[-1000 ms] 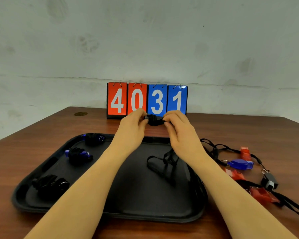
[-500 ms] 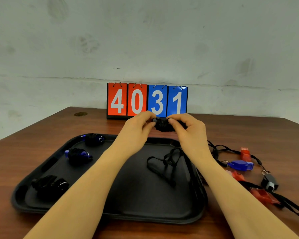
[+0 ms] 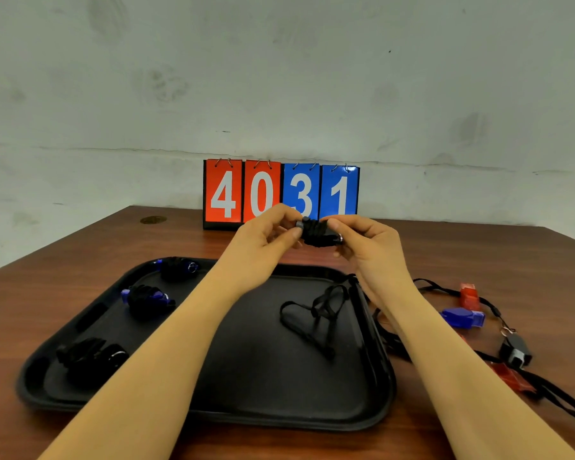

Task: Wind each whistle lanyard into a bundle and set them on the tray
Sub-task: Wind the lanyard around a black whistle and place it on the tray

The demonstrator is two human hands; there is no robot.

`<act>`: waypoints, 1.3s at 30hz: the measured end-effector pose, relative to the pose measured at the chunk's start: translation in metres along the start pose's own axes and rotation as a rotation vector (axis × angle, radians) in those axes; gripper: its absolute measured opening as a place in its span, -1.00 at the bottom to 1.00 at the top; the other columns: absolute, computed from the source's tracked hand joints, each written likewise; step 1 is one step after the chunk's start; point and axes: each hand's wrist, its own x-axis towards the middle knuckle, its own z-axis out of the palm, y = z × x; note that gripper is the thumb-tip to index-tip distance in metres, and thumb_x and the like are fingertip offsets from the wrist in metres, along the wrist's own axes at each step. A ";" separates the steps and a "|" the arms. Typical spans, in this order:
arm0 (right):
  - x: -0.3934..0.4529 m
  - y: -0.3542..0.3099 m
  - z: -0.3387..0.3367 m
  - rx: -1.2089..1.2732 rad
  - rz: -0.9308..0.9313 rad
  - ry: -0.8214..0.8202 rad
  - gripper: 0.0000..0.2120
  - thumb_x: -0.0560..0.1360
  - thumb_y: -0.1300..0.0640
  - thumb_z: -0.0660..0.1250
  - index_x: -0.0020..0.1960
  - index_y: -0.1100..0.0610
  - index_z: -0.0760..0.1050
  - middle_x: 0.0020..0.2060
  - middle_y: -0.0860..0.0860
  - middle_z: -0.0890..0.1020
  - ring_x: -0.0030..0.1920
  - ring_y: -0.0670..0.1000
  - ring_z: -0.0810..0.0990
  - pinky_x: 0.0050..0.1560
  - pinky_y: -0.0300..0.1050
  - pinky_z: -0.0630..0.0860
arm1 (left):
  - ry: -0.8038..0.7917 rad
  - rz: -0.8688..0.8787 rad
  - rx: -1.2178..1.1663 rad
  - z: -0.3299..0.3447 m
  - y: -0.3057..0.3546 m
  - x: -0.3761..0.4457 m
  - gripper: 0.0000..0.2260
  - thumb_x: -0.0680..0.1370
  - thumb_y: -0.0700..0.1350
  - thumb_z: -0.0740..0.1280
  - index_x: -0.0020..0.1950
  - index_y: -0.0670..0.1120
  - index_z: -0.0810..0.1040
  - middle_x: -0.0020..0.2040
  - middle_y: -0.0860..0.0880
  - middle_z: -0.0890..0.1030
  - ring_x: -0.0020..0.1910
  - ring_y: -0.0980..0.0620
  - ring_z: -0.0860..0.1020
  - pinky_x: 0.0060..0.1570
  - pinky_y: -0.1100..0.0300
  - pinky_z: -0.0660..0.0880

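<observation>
Black tray [image 3: 63, 343], left side: 3 wound bundles [image 3: 148, 298]. Above tray's far edge, left hand [image 3: 266, 239] and right hand [image 3: 367, 242] close together, each pinching an end of black wound whistle [image 3: 317, 234]. Loose lanyard [image 3: 316, 315] on tray. Right, on table [image 3: 478, 254]: unwound whistles [image 3: 462, 317].
</observation>
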 end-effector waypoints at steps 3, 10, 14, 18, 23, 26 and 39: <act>0.000 0.004 0.002 0.008 0.013 -0.051 -0.83 0.48 0.29 0.32 -0.17 0.11 0.65 -0.38 0.06 0.62 -0.40 -0.04 0.48 -0.30 -0.22 0.48 | 0.028 0.002 -0.169 0.000 0.003 -0.001 -0.90 0.57 -0.18 0.23 -0.02 -0.01 0.50 -0.17 0.03 0.62 -0.15 0.23 0.59 0.01 0.35 0.45; -0.002 0.007 0.006 -0.129 0.009 -0.157 -0.88 0.50 0.27 0.30 -0.10 0.18 0.62 -0.38 -0.01 0.61 -0.44 -0.12 0.45 -0.33 -0.27 0.45 | 0.197 -0.092 -0.254 0.001 0.001 0.003 -0.91 0.56 -0.20 0.25 -0.07 -0.02 0.49 -0.20 -0.02 0.62 -0.28 0.25 0.58 -0.28 0.52 0.41; -0.002 0.007 0.008 -0.389 -0.062 -0.151 -0.90 0.49 0.21 0.34 -0.17 0.16 0.62 -0.40 -0.06 0.61 -0.46 -0.16 0.48 -0.34 -0.35 0.45 | 0.235 -0.125 -0.175 0.004 -0.002 0.003 -0.91 0.55 -0.20 0.27 -0.10 -0.01 0.49 -0.19 -0.02 0.61 -0.20 0.15 0.59 -0.17 0.43 0.46; -0.003 0.012 0.010 -0.485 -0.127 -0.005 -0.96 0.45 0.15 0.39 -0.16 0.10 0.61 -0.41 -0.04 0.60 -0.47 -0.17 0.53 -0.33 -0.37 0.47 | 0.273 -0.163 -0.084 0.007 -0.006 0.005 -0.97 0.55 -0.18 0.27 -0.04 -0.07 0.49 -0.18 -0.02 0.61 -0.18 0.13 0.60 -0.22 0.46 0.47; -0.002 0.012 0.011 -0.244 -0.012 0.036 -0.92 0.47 0.17 0.37 -0.17 0.16 0.60 -0.40 0.04 0.60 -0.45 -0.06 0.54 -0.37 -0.28 0.49 | 0.256 -0.133 -0.013 0.008 -0.006 0.005 -0.95 0.56 -0.17 0.26 -0.05 -0.02 0.44 -0.16 0.03 0.61 -0.22 0.19 0.60 -0.28 0.55 0.43; -0.003 0.012 0.011 -0.183 0.016 0.056 -0.88 0.48 0.16 0.36 -0.15 0.22 0.60 -0.43 0.04 0.57 -0.49 -0.09 0.50 -0.41 -0.31 0.46 | 0.230 -0.100 0.036 0.009 -0.005 0.004 -0.95 0.57 -0.18 0.24 -0.04 -0.02 0.42 -0.16 0.04 0.60 -0.23 0.22 0.58 -0.29 0.58 0.39; -0.003 0.005 0.010 -0.107 0.010 0.036 -0.88 0.48 0.18 0.34 -0.20 0.19 0.56 -0.43 0.02 0.54 -0.43 -0.08 0.50 -0.29 -0.19 0.53 | 0.147 -0.052 -0.146 0.007 0.000 -0.002 -0.83 0.50 -0.28 0.32 -0.20 -0.08 0.37 -0.03 0.04 0.61 -0.11 0.10 0.65 0.06 0.11 0.55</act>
